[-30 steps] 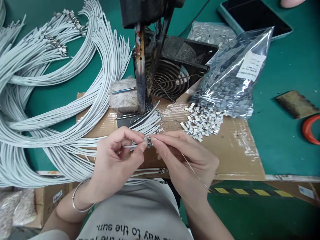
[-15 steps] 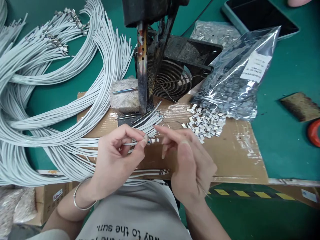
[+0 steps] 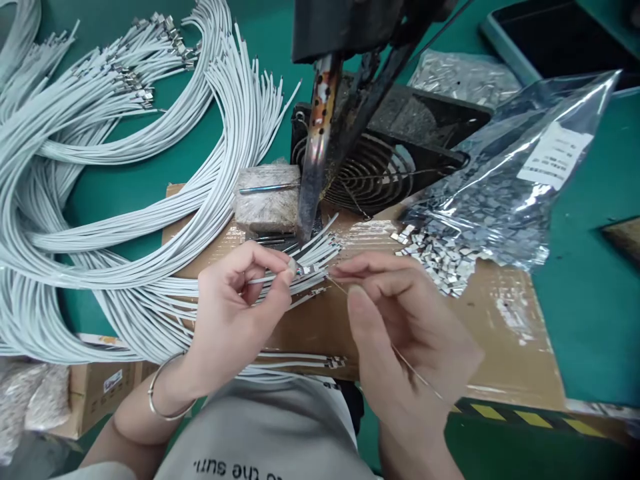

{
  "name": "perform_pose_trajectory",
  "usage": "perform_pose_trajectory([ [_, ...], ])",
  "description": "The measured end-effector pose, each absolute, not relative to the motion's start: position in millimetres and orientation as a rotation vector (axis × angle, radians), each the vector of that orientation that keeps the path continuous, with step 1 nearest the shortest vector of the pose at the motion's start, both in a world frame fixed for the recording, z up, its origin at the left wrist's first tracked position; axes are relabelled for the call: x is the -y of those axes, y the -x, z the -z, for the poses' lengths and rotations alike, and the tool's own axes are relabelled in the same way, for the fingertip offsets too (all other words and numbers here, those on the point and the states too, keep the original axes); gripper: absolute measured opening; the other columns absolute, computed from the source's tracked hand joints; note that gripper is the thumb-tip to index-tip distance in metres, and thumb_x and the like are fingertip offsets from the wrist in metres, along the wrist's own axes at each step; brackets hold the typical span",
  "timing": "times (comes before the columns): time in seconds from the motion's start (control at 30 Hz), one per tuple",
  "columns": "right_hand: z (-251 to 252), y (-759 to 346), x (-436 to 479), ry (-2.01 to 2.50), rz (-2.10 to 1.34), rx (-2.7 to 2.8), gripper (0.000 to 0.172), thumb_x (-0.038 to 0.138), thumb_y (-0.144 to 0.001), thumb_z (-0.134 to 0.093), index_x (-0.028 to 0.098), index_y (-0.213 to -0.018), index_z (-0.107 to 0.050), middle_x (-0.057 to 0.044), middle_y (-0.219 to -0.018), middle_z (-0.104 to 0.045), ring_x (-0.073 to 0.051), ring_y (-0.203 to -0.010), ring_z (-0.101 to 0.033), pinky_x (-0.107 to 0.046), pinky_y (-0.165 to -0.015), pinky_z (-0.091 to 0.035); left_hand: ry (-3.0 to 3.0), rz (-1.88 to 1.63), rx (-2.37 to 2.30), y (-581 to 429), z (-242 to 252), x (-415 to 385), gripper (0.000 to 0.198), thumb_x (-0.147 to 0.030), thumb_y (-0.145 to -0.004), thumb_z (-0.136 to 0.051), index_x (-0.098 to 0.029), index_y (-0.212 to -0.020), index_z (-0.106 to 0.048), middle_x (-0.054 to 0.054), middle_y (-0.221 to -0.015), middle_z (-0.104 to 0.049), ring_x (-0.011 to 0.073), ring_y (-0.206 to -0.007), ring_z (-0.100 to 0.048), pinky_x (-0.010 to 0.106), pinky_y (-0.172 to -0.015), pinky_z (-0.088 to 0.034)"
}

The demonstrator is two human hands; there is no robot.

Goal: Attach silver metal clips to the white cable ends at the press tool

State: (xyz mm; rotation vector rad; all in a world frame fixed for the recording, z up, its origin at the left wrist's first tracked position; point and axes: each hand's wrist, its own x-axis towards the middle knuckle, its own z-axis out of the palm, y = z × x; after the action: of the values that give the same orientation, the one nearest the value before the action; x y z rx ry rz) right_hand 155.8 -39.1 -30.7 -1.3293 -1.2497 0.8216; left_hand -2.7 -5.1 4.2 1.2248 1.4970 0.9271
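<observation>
Thumb and forefinger of my left hand (image 3: 245,300) pinch the end of a white cable (image 3: 263,280), with a small metal connector (image 3: 305,270) sticking out past the fingertips. Just to the right, my right hand (image 3: 405,320) is curled around a thin wire (image 3: 417,375), whose tip points at that connector. More white cable ends (image 3: 320,248) lie behind the fingertips, below the dark metal tip of a soldering tool (image 3: 316,153). A pile of small metal pieces (image 3: 445,260) spreads over the cardboard (image 3: 510,353) beyond my right hand.
Large coils of white cable (image 3: 125,267) fill the left. A wrapped block (image 3: 267,200) and a black fan (image 3: 370,173) stand behind the hands. At the right are a clear bag of metal pieces (image 3: 510,180) and a tablet-like device (image 3: 565,40). Two cables (image 3: 300,360) lie along the front edge.
My right hand has moved right and turned, and the thin wire now shows clearly in it. My left hand keeps its pinch. The view has shifted, moving the tool and bag rightward in the picture.
</observation>
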Motion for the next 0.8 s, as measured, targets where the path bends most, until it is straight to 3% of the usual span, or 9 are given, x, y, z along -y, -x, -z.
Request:
perform_pose_trajectory([
  [0.13, 28.9, -150.2, 39.4, 1.277, -0.933, 1.161, 0.019, 0.006, -0.093, -0.068, 0.024, -0.09, -0.062, -0.006, -0.119, -0.076, -0.025, -0.109, -0.075, -0.044, -0.099, -0.06, -1.204, -0.941, -1.508, 2.5, -4.4, 3.6, 0.011, -0.013, -0.089, -0.075, -0.018, -0.081, -0.071, 0.005, -0.093, -0.081, 0.011, -0.065, -0.061, 0.023, -0.049, -0.038],
  [0.47, 29.0, -146.7, 37.1, 1.293, -0.948, 1.11, 0.024, 0.003, -0.087, -0.072, 0.025, -0.088, -0.065, -0.004, -0.115, -0.083, -0.024, -0.103, -0.081, -0.042, -0.096, -0.066, -1.181, -0.969, -1.51, 1.3, -4.8, 2.8, 0.01, -0.014, -0.091, -0.075, -0.018, -0.082, -0.071, 0.005, -0.092, -0.079, 0.0114, -0.066, -0.062, 0.024, -0.052, -0.04],
  [0.8, 29.1, -145.3, 36.0, 1.275, -0.963, 1.081, 0.026, 0.0, -0.086, -0.073, 0.024, -0.088, -0.066, -0.002, -0.116, -0.083, -0.023, -0.108, -0.08, -0.041, -0.1, -0.065, -1.187, -0.971, -1.511, 0.6, -4.6, 1.7, 0.012, -0.013, -0.091, -0.074, -0.019, -0.082, -0.071, 0.004, -0.094, -0.079, 0.013, -0.075, -0.068, 0.023, -0.056, -0.045],
])
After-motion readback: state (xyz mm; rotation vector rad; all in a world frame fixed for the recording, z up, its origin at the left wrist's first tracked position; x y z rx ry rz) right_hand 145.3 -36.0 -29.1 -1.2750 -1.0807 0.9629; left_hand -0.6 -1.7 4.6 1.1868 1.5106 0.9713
